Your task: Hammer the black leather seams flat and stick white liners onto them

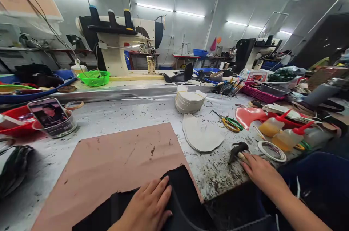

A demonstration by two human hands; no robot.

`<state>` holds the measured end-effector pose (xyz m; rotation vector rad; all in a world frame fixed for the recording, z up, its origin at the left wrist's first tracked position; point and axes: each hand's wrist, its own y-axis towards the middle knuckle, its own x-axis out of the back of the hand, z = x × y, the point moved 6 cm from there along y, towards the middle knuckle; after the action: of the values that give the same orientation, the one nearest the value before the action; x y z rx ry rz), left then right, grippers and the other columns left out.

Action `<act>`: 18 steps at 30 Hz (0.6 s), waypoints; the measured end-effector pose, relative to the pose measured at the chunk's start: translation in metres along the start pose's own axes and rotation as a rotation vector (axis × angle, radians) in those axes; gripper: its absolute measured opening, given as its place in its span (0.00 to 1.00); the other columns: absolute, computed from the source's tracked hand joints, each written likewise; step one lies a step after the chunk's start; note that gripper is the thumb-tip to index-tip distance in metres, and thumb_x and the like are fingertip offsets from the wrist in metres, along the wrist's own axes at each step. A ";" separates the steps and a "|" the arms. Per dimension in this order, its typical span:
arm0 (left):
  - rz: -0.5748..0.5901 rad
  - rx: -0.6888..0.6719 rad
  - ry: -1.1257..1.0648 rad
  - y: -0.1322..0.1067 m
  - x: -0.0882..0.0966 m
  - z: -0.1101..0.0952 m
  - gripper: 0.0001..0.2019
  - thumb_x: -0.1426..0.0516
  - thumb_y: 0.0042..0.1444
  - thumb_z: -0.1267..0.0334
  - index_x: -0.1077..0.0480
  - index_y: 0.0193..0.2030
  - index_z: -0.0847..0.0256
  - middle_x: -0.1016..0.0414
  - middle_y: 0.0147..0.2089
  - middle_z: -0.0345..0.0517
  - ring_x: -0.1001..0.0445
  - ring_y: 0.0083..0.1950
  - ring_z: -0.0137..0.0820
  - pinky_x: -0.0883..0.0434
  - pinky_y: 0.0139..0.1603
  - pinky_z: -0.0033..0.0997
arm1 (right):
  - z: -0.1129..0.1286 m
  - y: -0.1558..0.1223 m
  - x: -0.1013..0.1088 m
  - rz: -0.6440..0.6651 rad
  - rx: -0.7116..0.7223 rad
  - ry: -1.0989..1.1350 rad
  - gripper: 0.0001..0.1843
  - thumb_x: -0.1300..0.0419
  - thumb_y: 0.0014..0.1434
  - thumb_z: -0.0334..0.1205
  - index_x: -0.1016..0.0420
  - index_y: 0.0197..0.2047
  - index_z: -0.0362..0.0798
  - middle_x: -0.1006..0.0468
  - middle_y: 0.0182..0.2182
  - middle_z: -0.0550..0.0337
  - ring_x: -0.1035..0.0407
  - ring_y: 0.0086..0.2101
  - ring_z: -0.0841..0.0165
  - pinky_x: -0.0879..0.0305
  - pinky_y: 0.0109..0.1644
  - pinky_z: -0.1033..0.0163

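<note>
My left hand (148,203) lies flat, palm down, on a piece of black fabric (180,187) with a curved seam line. The fabric rests on a pinkish-brown sheet (120,158) and runs down past the table's front edge. At the right, my right hand (259,171) is closed around the pale handle of a small black-headed hammer (237,150), which is at the tabletop. Between the hands, farther back, a white curved pad (200,134) lies on the table. Behind it stands a banded stack of similar white pieces (189,101).
Green-and-yellow scissors (230,122), a tape roll (272,150) and two red-tipped glue bottles (286,138) lie on the right. A phone (49,114) leans in a clear tub at left. A sewing machine (117,49) and a green basket (94,78) stand behind.
</note>
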<state>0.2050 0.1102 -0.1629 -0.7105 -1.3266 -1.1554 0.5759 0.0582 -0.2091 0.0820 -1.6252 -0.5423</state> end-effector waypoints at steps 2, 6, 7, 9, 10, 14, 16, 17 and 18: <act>0.018 -0.012 0.021 0.006 -0.006 -0.001 0.20 0.48 0.60 0.57 0.35 0.56 0.62 0.32 0.57 0.52 0.27 0.49 0.40 0.32 0.46 0.36 | 0.009 0.001 -0.003 -0.014 0.026 -0.078 0.15 0.49 0.57 0.38 0.29 0.45 0.43 0.23 0.36 0.47 0.29 0.37 0.56 0.34 0.40 0.55; 0.049 -0.059 -0.011 0.016 -0.008 0.002 0.21 0.45 0.57 0.58 0.35 0.56 0.62 0.30 0.56 0.51 0.28 0.48 0.42 0.31 0.46 0.38 | 0.013 0.011 0.006 0.020 -0.004 -0.087 0.12 0.51 0.58 0.33 0.30 0.43 0.43 0.23 0.35 0.48 0.30 0.37 0.59 0.36 0.41 0.58; 0.046 -0.059 -0.036 0.020 -0.007 0.005 0.19 0.45 0.56 0.60 0.34 0.55 0.61 0.29 0.55 0.50 0.28 0.47 0.41 0.31 0.45 0.37 | 0.014 0.015 0.014 0.010 -0.038 -0.083 0.12 0.52 0.59 0.33 0.30 0.42 0.43 0.23 0.36 0.48 0.29 0.37 0.60 0.36 0.40 0.59; 0.048 -0.051 -0.103 0.030 -0.006 0.010 0.12 0.45 0.55 0.66 0.31 0.47 0.60 0.25 0.50 0.47 0.27 0.42 0.38 0.31 0.40 0.34 | 0.024 0.024 0.034 0.019 -0.128 -0.058 0.12 0.54 0.61 0.37 0.32 0.42 0.44 0.23 0.34 0.50 0.28 0.33 0.61 0.37 0.35 0.61; 0.044 -0.046 -0.139 0.036 -0.007 0.013 0.08 0.46 0.55 0.69 0.30 0.42 0.60 0.24 0.45 0.46 0.28 0.38 0.36 0.31 0.37 0.32 | 0.035 0.028 0.044 0.048 -0.165 -0.023 0.12 0.53 0.61 0.39 0.32 0.42 0.46 0.23 0.31 0.53 0.28 0.30 0.61 0.39 0.31 0.62; 0.001 -0.022 -0.217 0.054 -0.012 0.023 0.10 0.52 0.55 0.76 0.36 0.28 0.59 0.28 0.29 0.39 0.32 0.26 0.29 0.37 0.26 0.27 | 0.126 0.044 0.078 0.342 0.093 0.206 0.07 0.49 0.56 0.33 0.31 0.37 0.50 0.24 0.25 0.62 0.29 0.27 0.66 0.46 0.27 0.67; -0.024 0.009 -0.232 0.056 -0.016 0.026 0.10 0.54 0.57 0.76 0.37 0.30 0.59 0.30 0.28 0.39 0.32 0.25 0.28 0.38 0.25 0.26 | 0.171 0.045 0.085 0.473 0.292 0.223 0.08 0.48 0.54 0.32 0.29 0.34 0.51 0.23 0.24 0.63 0.29 0.26 0.67 0.52 0.24 0.67; -0.043 0.036 -0.242 0.056 -0.017 0.028 0.08 0.53 0.57 0.75 0.37 0.33 0.60 0.29 0.29 0.40 0.31 0.27 0.29 0.37 0.25 0.25 | 0.188 0.045 0.086 0.510 0.379 0.204 0.08 0.47 0.54 0.31 0.29 0.33 0.51 0.23 0.24 0.62 0.29 0.26 0.67 0.54 0.24 0.66; -0.065 0.072 -0.257 0.055 -0.017 0.031 0.07 0.53 0.58 0.73 0.37 0.36 0.60 0.29 0.31 0.41 0.30 0.28 0.29 0.36 0.27 0.25 | 0.200 0.045 0.085 0.535 0.443 0.176 0.08 0.47 0.54 0.31 0.28 0.33 0.51 0.22 0.24 0.61 0.29 0.26 0.66 0.56 0.23 0.65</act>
<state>0.2472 0.1603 -0.1630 -0.7872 -1.6092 -1.0878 0.3850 0.1261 -0.1192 0.0195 -1.4893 0.2334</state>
